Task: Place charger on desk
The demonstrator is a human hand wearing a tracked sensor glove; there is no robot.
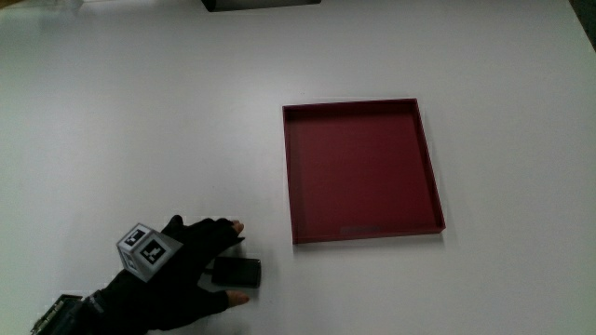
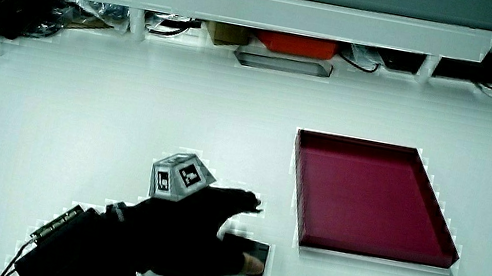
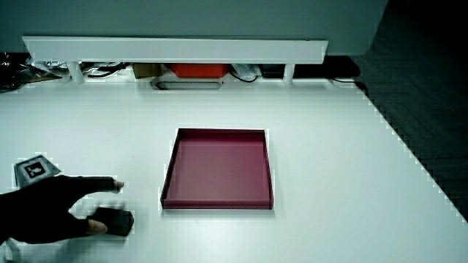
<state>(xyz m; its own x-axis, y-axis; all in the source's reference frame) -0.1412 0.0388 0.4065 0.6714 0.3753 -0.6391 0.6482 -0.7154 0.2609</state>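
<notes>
We see the hand (image 1: 186,270) gripping the charger (image 1: 237,273) between thumb and fingers, low at the table (image 1: 140,112), just beside the red tray (image 1: 361,167). Letting go clumsily, we judge, could nudge it against the tray.

no readable text, brand or number anywhere, only black-and-white marker patterns on the cube (image 1: 146,250) on the hand (image 1: 177,279), not legible as characters, red tray (image 1: 430,167) and charger (image 1: 237,273) unlabelled
</notes>
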